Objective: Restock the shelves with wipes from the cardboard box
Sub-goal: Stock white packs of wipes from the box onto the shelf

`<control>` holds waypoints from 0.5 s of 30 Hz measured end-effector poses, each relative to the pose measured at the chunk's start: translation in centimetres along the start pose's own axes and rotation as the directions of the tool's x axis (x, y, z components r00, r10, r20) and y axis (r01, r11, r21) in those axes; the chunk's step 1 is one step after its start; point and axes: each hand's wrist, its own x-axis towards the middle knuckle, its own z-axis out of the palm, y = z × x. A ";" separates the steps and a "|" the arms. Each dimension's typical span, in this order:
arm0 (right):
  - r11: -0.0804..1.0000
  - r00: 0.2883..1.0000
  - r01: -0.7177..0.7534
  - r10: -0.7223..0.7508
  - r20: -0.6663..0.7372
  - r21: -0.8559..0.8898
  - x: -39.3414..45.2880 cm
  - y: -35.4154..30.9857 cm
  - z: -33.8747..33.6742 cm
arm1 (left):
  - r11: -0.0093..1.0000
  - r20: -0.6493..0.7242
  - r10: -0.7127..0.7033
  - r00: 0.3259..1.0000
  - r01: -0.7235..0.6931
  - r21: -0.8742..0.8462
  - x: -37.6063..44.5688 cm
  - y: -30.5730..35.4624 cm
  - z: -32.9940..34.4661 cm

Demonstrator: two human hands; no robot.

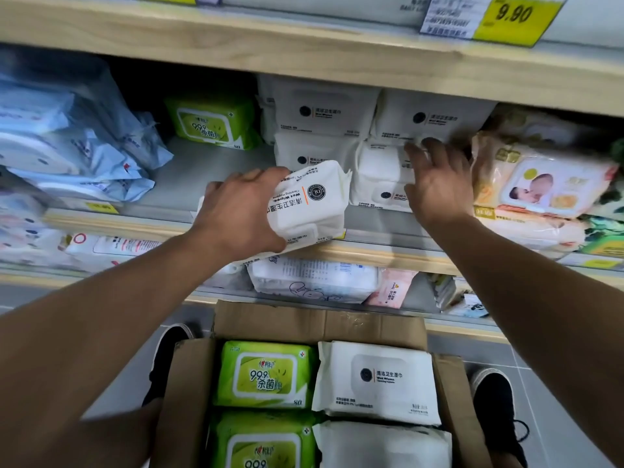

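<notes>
At six o'clock an open cardboard box (pixel 270 320) sits on the grey floor between two dark shoes. It holds two green wipes packs (pixel 265 374) on its nine o'clock side and two white wipes packs (pixel 376 378) on its three o'clock side, all lying flat with labels up.

The left hand (pixel 236 216), near centre, has its fingers wrapped round a white wipes pack held in the air (pixel 312 204), tilted, just in front of the edge of the middle shelf (pixel 189 173). Toward two o'clock from it, the right hand (pixel 439 184) is spread open with fingers splayed, holding nothing; its fingertips touch or nearly touch the stack of white packs on the shelf (pixel 337 130), and which I cannot tell.

That stack fills the shelf from twelve to one o'clock, blocking the space straight ahead of the held pack. Bare shelf lies toward eleven o'clock, with a lone green pack (pixel 212 121) at its back. Blue packs (pixel 71 143) are heaped at nine o'clock; a peach baby-wipes pack (pixel 540 184) lies at three o'clock. A lower shelf carries more white and pink packs.

The green packs read "99.9%" and "80". The held pack reads "Wet Wipes" and "Cleaning Hygiene" beside a round "DL" mark. A yellow price tag (pixel 513 18) at one o'clock reads "9.90".
</notes>
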 end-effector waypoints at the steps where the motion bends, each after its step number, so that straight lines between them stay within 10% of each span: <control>1: 1.000 1.000 -0.009 0.009 -0.001 0.010 0.0 0.0 -0.4 | 1.000 -0.012 0.010 1.000 -0.009 0.029 0.1 0.1 -0.4; 15: 0.992 0.990 0.082 -0.092 0.105 0.098 -2.1 -0.9 -1.9 | 0.981 -0.030 -0.010 1.000 0.015 0.194 9.1 1.9 0.6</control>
